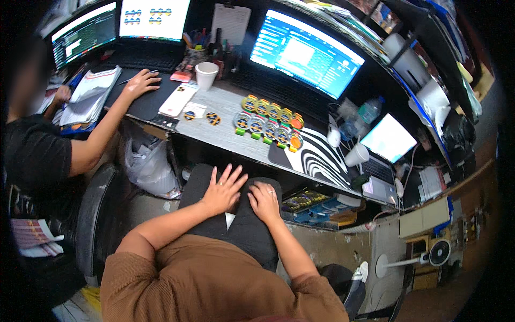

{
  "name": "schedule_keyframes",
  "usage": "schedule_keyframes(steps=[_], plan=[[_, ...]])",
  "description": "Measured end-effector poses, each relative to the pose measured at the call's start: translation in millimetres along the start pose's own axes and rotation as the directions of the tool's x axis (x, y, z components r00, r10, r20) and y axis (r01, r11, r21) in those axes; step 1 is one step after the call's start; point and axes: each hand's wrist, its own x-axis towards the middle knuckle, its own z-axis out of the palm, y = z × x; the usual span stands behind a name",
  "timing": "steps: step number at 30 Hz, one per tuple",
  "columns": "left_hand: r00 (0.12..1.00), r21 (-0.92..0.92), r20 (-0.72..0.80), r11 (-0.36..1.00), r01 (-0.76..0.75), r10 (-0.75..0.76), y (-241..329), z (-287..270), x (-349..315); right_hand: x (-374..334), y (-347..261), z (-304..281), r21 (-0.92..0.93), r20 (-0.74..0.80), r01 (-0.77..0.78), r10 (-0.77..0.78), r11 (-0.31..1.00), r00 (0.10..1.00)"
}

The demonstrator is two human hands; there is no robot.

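Note:
My left hand (pixel 225 189) lies on my left thigh with its fingers spread, holding nothing. On my other thigh rests my right hand (pixel 264 200), its fingers laid over the dark trousers near the knee, also holding nothing. Beyond my knees, on the grey desk (pixel 214 137), stand two rows of medals: a gold-coloured row (pixel 273 111) behind a silver-coloured row (pixel 263 127). Green and orange ribbon shows at their ends. Two loose round dark-and-orange discs (pixel 213 118) lie to the left of the rows, one of them on a small white paper.
A co-worker's hand (pixel 142 85) rests by a keyboard at left. A white phone (pixel 178 100) and white cup (pixel 206 75) stand nearby. A lit monitor (pixel 306 56), striped mouse pad (pixel 322 163), second cup (pixel 357 154) and laptop (pixel 383 172) are right. A plastic bag (pixel 153 166) hangs below.

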Motion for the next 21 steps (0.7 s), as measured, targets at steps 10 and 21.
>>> schedule_keyframes(steps=[10, 21], plan=[[0.728, 0.096, 0.669, 0.989, 0.117, -0.151, 5, 18, -25, -20, -22, 6, -0.247, 0.086, -0.140, 0.166, 0.959, 0.982], [0.745, 0.007, 0.661, 0.994, 0.112, -0.089, 2, 1, -26, 10, -54, -49, 0.434, 0.140, -0.411, 0.391, 0.802, 0.910]])
